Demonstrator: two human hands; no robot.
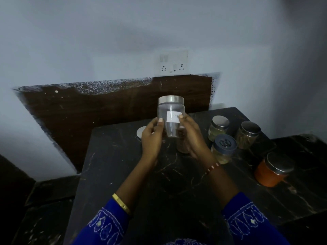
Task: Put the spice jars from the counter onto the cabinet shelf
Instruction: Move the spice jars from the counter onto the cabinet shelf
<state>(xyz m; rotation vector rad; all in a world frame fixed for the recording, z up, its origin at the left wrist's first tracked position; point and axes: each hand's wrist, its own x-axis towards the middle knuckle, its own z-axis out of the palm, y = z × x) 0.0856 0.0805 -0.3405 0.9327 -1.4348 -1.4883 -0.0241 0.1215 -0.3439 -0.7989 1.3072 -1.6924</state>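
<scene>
A clear jar [170,110] with a steel lid and a white handwritten label is held upright above the black counter [123,165]. My left hand [152,138] grips its left side and my right hand [191,137] its right side, thumb on the label. Under my right hand another jar [182,146] stands partly hidden. To the right stand two steel-lidded jars [218,129] [247,134], a jar with a dark blue lid [223,148] and an orange-filled jar [272,169]. No cabinet shelf is in view.
A round silver lid [140,132] shows behind my left hand. A dark wooden panel [106,106] backs the counter, with a wall socket plate [172,63] above it. Lower dark ledges [300,191] lie to both sides of the counter.
</scene>
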